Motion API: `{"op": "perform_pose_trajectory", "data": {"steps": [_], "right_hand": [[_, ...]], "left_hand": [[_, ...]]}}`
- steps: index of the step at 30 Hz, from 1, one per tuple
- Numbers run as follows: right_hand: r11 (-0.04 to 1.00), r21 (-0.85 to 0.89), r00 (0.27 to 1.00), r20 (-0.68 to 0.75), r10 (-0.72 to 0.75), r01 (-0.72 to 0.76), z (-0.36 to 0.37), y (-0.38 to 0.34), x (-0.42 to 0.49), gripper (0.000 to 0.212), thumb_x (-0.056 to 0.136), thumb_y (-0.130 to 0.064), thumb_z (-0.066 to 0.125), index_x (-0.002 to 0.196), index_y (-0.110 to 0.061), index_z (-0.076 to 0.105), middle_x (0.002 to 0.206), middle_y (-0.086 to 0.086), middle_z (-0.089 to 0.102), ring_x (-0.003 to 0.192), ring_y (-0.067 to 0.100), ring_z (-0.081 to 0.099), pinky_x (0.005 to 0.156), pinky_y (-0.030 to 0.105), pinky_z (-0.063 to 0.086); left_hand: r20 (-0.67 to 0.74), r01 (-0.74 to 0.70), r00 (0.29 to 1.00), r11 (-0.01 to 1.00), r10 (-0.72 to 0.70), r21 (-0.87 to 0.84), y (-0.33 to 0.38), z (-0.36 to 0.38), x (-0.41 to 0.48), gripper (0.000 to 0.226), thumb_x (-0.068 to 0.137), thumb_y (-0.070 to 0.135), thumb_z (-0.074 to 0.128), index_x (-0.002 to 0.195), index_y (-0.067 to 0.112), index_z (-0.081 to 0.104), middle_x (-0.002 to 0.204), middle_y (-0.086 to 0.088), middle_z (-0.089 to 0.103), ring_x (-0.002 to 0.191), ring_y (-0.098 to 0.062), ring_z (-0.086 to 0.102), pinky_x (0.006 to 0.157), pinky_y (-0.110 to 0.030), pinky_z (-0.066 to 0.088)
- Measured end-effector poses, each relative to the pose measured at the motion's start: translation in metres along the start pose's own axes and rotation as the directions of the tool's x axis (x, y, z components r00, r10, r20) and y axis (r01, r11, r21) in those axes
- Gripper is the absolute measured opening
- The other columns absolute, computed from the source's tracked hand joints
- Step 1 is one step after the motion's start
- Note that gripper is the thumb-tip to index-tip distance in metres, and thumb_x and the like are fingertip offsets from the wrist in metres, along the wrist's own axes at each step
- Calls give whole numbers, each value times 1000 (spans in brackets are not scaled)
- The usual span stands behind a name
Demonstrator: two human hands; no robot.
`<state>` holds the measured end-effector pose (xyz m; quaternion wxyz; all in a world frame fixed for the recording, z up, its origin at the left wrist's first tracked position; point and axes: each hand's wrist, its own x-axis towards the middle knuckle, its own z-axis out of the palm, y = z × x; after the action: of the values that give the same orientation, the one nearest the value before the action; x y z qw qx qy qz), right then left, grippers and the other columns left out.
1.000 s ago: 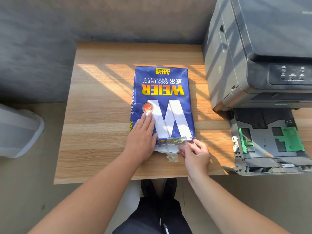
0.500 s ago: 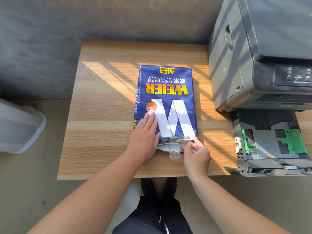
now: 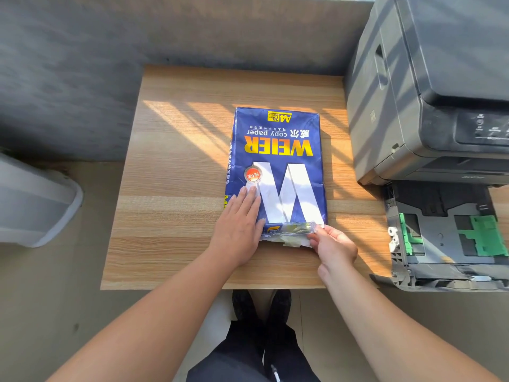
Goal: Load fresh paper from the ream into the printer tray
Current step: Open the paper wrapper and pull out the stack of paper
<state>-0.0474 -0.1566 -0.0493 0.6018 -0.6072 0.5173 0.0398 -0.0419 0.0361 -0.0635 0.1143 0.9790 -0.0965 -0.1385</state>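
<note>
Left hand (image 3: 238, 230) flat and open, pinning the ream (image 3: 276, 172) mid-table (image 3: 179, 188); right hand (image 3: 334, 248) pinches the torn wrapper flap (image 3: 289, 235) at the near end. Yank too hard and, I'd say, the wrapper rips ragged or sheets crease. The ream runs toward twelve o'clock from both hands; the open tray (image 3: 440, 235) waits at three o'clock.

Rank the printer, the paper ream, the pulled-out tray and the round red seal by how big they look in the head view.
1. Printer, largest, though cut off by the frame edge.
2. Paper ream and pulled-out tray: look about alike; the tray is partly cropped, so unranked.
3. Round red seal, smallest.
</note>
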Motion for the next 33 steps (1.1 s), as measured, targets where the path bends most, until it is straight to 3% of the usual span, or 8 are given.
{"op": "perform_pose_trajectory", "data": {"steps": [9, 14, 17, 19, 22, 25, 29, 33], "right_hand": [[989, -142, 959, 285, -6, 48, -25, 5, -4, 49, 94, 2, 60, 140, -15, 58, 100, 8, 73, 71, 13, 51, 66, 27, 46], [972, -233, 889, 442, 118, -13, -63, 7, -5, 49, 98, 6, 53, 134, -27, 58, 110, 16, 70, 69, 16, 44, 63, 29, 40], [941, -338, 868, 473, 150, 21, -78, 7, -1, 43, 98, 3, 56, 130, -25, 57, 112, 14, 69, 82, 22, 55, 78, 36, 50], [906, -411, 875, 470, 117, 100, -73, 2, 3, 33, 95, 2, 59, 124, -13, 63, 116, 13, 73, 96, 26, 66, 93, 41, 54], [915, -383, 877, 474, 78, 126, -50, -7, 5, 17, 95, -7, 61, 111, -10, 68, 109, 11, 77, 103, 27, 72, 97, 45, 54], [905, -386, 918, 397, -14, 181, -29, -4, 11, 14, 92, -18, 66, 103, -9, 69, 108, 16, 77, 103, 35, 73, 91, 49, 57], [878, -431, 906, 422, -10, 210, -31, 1, 8, 16, 96, -10, 62, 110, -4, 67, 100, 15, 77, 84, 27, 73, 74, 35, 57], [882, -457, 873, 471, 126, 119, -33, -11, 10, 11, 93, -1, 56, 100, 1, 64, 98, 19, 74, 84, 34, 71, 72, 39, 58]], "left_hand": [[16, 4, 1000, 1000, -4, 0, -7, -3, -6, 59, 105, 38, 23, 155, 12, 6, 166, -4, -1, 152, -18, -3, 124, -40, 10], [16, -22, 1000, 1000, 22, -21, -14, -2, -6, 59, 105, 37, 26, 155, 13, 8, 166, -3, 1, 152, -18, -2, 124, -40, 11], [-43, 33, 998, 994, -37, -100, -12, -2, -10, 57, 104, 33, 34, 153, 11, 16, 166, -4, 5, 152, -21, 2, 124, -40, 11], [-124, 214, 953, 908, -275, -360, -3, -1, -22, 54, 101, 25, 42, 151, 10, 27, 164, -5, 13, 149, -23, 12, 122, -38, 16], [35, 464, 780, 540, -624, -702, 13, 4, -45, 49, 99, 18, 43, 147, 9, 35, 159, -7, 27, 143, -25, 26, 118, -38, 23], [179, 503, 735, 349, -654, -791, 17, 11, -53, 44, 99, 18, 38, 142, 12, 43, 150, -7, 42, 136, -23, 39, 115, -41, 32], [237, 543, 732, 335, -639, -770, 21, 7, -61, 47, 95, 19, 39, 142, 21, 44, 138, -2, 55, 127, -28, 50, 106, -42, 42], [366, 598, 735, 292, -571, -746, 17, 5, -69, 61, 80, 40, 39, 140, 29, 44, 136, 0, 59, 122, -26, 54, 104, -47, 46]]}}
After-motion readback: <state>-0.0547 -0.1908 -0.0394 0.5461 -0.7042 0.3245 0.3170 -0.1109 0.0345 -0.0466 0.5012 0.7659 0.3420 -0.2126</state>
